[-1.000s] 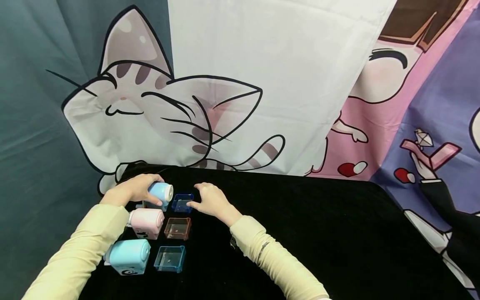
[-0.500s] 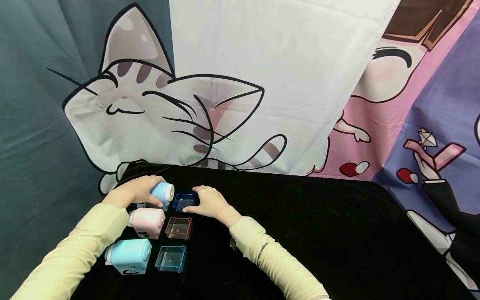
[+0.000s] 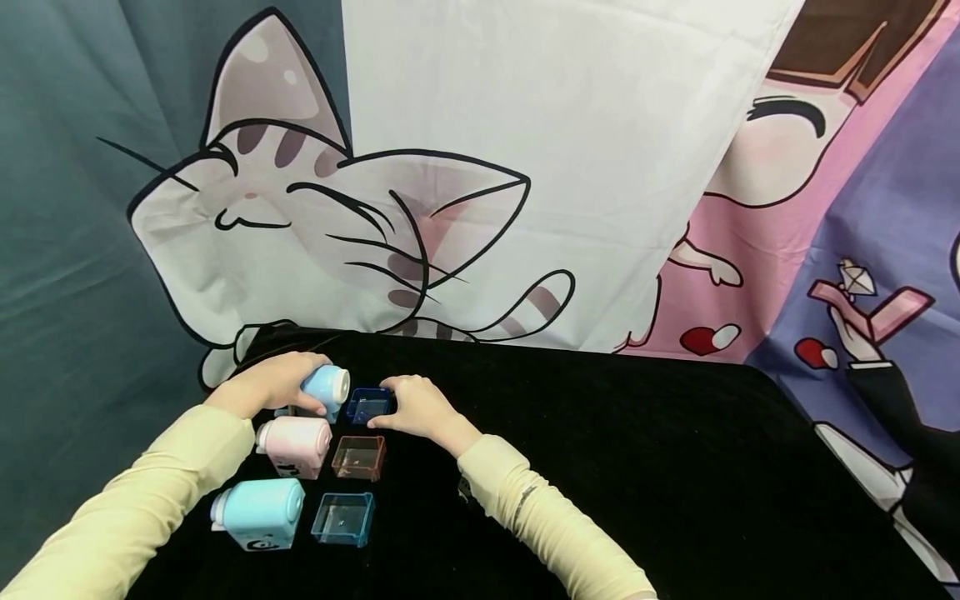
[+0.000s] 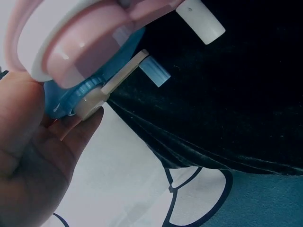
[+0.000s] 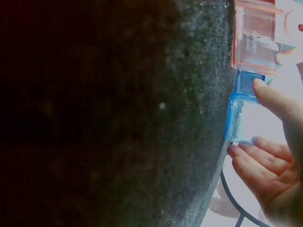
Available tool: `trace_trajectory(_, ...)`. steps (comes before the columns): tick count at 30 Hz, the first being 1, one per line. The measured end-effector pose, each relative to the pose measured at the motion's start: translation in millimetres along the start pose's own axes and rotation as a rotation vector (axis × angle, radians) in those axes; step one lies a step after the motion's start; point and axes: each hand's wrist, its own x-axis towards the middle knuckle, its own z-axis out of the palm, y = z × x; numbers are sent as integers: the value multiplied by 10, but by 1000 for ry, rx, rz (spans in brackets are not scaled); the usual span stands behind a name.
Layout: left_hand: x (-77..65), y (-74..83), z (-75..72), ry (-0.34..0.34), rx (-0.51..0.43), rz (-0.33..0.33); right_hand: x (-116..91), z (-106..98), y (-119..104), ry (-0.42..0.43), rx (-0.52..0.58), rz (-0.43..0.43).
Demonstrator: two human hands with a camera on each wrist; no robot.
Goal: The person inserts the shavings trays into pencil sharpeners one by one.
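Note:
In the head view my left hand (image 3: 273,385) grips a blue crank pencil sharpener (image 3: 324,387) at the back left of the table. The left wrist view shows fingers of that hand around the blue sharpener (image 4: 128,52), partly hidden behind a pink sharpener (image 4: 85,54). To its right lies a dark blue clear shavings drawer (image 3: 367,407). My right hand (image 3: 423,408) holds this drawer by its sides, thumb at the near side and fingers at the far side. The right wrist view shows the thumb and fingertips at opposite edges of the blue drawer (image 5: 241,118).
The pink sharpener (image 3: 294,447) sits beside a reddish clear drawer (image 3: 358,458). Nearer me are a turquoise sharpener (image 3: 262,512) and a light blue clear drawer (image 3: 342,518). Black cloth (image 3: 600,467) covers the table; printed curtains (image 3: 600,167) hang behind.
My right hand has come slightly nearer, its thumb and fingers settling onto the sides of the dark blue drawer. My left hand stays on the blue sharpener.

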Motion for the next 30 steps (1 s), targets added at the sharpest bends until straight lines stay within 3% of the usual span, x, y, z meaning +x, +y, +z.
trace_trajectory(9, 35, 15, 12, 21, 29, 0, 18, 8, 6, 20, 53, 46)
trace_trajectory(30, 27, -2, 9, -8, 7, -32, 95, 39, -74, 32, -2, 37)
